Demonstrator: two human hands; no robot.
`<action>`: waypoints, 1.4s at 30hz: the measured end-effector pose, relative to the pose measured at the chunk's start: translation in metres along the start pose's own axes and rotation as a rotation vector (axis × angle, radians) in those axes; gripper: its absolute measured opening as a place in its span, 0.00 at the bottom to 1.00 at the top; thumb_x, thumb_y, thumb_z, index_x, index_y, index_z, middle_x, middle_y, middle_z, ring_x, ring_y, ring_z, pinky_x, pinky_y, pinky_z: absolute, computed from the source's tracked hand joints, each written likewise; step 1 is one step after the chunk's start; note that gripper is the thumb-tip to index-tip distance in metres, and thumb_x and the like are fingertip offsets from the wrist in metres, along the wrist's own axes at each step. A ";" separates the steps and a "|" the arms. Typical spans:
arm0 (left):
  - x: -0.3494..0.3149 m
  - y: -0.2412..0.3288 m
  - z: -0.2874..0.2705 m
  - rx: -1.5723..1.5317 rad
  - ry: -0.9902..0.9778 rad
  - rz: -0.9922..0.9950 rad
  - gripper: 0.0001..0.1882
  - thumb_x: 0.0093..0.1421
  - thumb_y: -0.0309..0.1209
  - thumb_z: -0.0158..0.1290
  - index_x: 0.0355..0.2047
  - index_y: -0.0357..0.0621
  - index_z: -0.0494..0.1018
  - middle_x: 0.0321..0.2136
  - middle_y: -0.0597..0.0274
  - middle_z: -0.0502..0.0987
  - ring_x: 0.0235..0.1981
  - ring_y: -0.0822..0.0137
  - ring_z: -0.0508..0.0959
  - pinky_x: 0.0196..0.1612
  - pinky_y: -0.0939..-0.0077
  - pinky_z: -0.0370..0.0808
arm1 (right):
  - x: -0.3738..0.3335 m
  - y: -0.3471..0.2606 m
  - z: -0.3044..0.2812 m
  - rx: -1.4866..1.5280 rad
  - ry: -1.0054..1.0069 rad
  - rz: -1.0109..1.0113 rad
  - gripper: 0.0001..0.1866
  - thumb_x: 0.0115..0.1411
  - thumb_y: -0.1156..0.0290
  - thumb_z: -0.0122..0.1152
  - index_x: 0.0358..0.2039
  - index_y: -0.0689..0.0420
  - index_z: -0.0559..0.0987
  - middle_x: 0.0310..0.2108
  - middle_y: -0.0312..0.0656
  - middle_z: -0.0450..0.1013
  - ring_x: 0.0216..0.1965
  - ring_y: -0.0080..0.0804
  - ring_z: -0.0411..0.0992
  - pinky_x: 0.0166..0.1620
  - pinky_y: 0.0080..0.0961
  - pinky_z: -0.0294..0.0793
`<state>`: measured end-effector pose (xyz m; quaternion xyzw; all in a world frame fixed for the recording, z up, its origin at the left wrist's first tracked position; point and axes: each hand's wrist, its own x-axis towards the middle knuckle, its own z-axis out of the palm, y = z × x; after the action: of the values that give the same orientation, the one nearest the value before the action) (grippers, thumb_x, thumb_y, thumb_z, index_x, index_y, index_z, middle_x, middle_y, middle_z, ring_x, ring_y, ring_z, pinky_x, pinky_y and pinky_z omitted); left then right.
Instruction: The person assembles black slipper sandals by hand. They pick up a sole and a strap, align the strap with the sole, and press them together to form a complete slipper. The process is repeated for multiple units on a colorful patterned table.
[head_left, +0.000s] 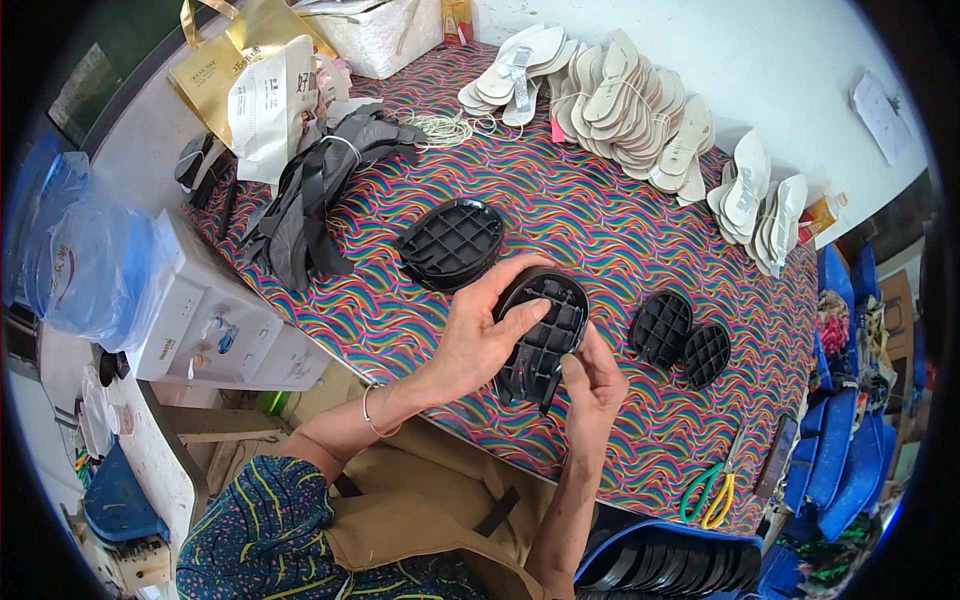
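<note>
Both my hands hold a black shoe heel [545, 345] above the table; its gridded hollow underside faces up and its two narrow ends point toward me. My left hand [480, 335] grips it from the left, thumb laid over the grid. On the right side, my right hand [592, 375] pinches its edge between thumb and fingers. Just beyond my left hand lies a stack of black heels [455, 240] with the same grid. To the right lie two more gridded pieces, a larger one [660, 328] and a smaller one [707, 355].
Bundled pale insoles [620, 95] line the table's far side. Black strips [320, 190] lie left, near bags [265, 110] and cord [445, 128]. Scissors [715, 490] with green and yellow handles rest at the near right edge, above a blue bin [590, 565] of black pieces. A water dispenser [205, 310] stands left.
</note>
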<state>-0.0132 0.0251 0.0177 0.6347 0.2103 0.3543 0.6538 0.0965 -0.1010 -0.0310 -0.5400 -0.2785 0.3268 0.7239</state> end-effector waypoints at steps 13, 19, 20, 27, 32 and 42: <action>-0.008 0.005 0.005 0.072 -0.050 0.053 0.20 0.63 0.21 0.52 0.55 0.33 0.69 0.47 0.58 0.77 0.48 0.72 0.76 0.53 0.75 0.72 | -0.005 0.004 0.005 -0.089 0.114 -0.103 0.11 0.65 0.80 0.56 0.47 0.66 0.80 0.38 0.37 0.79 0.36 0.16 0.75 0.42 0.15 0.74; -0.010 0.006 0.003 0.016 -0.069 0.013 0.19 0.63 0.21 0.53 0.55 0.33 0.69 0.47 0.58 0.77 0.48 0.72 0.76 0.53 0.76 0.72 | -0.002 0.003 0.001 -0.089 0.101 -0.096 0.08 0.66 0.78 0.56 0.42 0.65 0.81 0.30 0.31 0.77 0.29 0.12 0.69 0.33 0.12 0.67; -0.011 0.007 0.003 0.025 -0.074 0.010 0.19 0.63 0.21 0.53 0.55 0.34 0.69 0.46 0.58 0.77 0.48 0.72 0.75 0.53 0.76 0.72 | -0.002 0.004 0.001 -0.081 0.111 -0.101 0.07 0.66 0.78 0.56 0.40 0.64 0.81 0.29 0.29 0.75 0.28 0.11 0.67 0.31 0.12 0.65; -0.012 0.008 0.003 0.062 -0.100 0.011 0.20 0.62 0.20 0.53 0.55 0.34 0.69 0.46 0.59 0.77 0.47 0.73 0.75 0.52 0.77 0.72 | 0.006 -0.010 0.010 -0.244 0.171 -0.108 0.14 0.67 0.73 0.57 0.23 0.59 0.74 0.20 0.25 0.62 0.22 0.10 0.53 0.25 0.16 0.52; -0.011 0.009 0.001 0.058 -0.112 -0.019 0.19 0.62 0.21 0.53 0.55 0.34 0.70 0.46 0.60 0.76 0.47 0.74 0.75 0.52 0.77 0.71 | 0.009 -0.011 0.010 -0.160 0.170 -0.010 0.12 0.68 0.72 0.57 0.27 0.63 0.78 0.20 0.28 0.67 0.21 0.12 0.61 0.24 0.16 0.59; -0.005 0.011 0.002 0.087 -0.032 0.078 0.20 0.62 0.21 0.52 0.55 0.33 0.70 0.46 0.59 0.78 0.48 0.73 0.76 0.53 0.76 0.72 | -0.014 -0.015 0.014 -0.072 0.125 -0.022 0.07 0.66 0.79 0.56 0.40 0.65 0.81 0.26 0.32 0.75 0.25 0.13 0.69 0.26 0.14 0.67</action>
<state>-0.0178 0.0195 0.0280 0.6758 0.1900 0.3598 0.6146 0.0792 -0.1066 -0.0140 -0.5820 -0.2501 0.2742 0.7236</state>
